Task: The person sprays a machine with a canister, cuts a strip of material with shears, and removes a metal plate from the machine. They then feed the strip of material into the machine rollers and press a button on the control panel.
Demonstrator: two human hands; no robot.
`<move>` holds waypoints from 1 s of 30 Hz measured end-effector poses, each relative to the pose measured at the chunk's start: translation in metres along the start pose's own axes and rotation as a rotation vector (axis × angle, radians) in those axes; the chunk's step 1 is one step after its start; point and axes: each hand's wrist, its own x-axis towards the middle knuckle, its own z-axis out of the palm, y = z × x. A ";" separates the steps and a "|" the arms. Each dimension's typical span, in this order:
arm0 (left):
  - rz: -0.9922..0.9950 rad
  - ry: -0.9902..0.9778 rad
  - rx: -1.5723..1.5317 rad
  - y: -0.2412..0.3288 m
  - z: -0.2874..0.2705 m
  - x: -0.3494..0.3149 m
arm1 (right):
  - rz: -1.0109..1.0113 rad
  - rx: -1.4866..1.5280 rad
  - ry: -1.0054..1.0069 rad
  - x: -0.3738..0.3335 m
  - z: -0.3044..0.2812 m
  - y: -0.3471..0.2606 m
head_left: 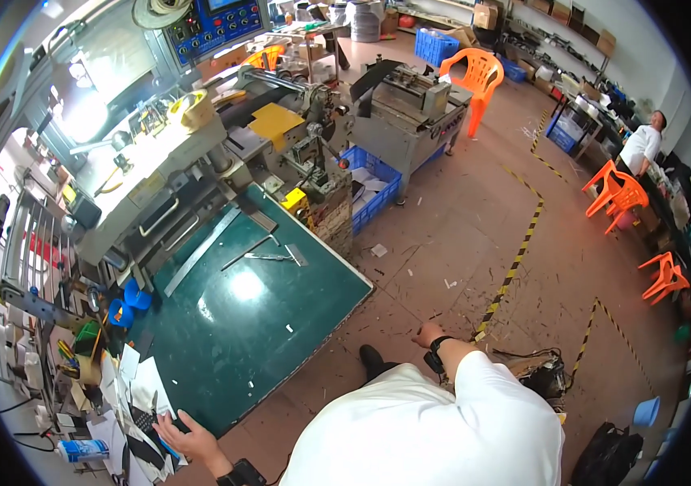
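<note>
My left hand (187,440) is open, fingers spread, at the near left corner of the green-topped table (224,348). Close by its fingertips lie loose white papers (149,382) and a dark object with keys (144,421). Over the floor to the right of the table hangs my right hand (428,333), fingers curled in, with nothing visible in it. A long steel ruler (203,253) and some thin metal measuring tools (272,253) rest toward the table's far side, away from both hands. Small white scraps dot the green top.
A large machine with a blue control panel (214,31) stands behind the table. Blue cups (136,295) and a spray can (83,450) are at left. Beyond are a blue crate (378,194), an orange chair (475,77), floor tape and scraps. A person in white (642,150) stands far right.
</note>
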 end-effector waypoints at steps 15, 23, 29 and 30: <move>-0.153 -0.163 0.182 0.011 0.001 0.006 | -0.801 0.599 0.280 0.077 -0.137 -0.198; -0.183 -0.244 0.182 0.020 -0.005 0.005 | -1.062 0.948 0.057 0.095 -0.154 -0.304; -0.215 -0.219 0.116 0.023 -0.007 0.007 | -1.031 0.895 0.062 0.100 -0.127 -0.330; -0.217 -0.224 0.100 0.024 -0.006 0.007 | -0.984 0.942 -0.015 0.103 -0.125 -0.330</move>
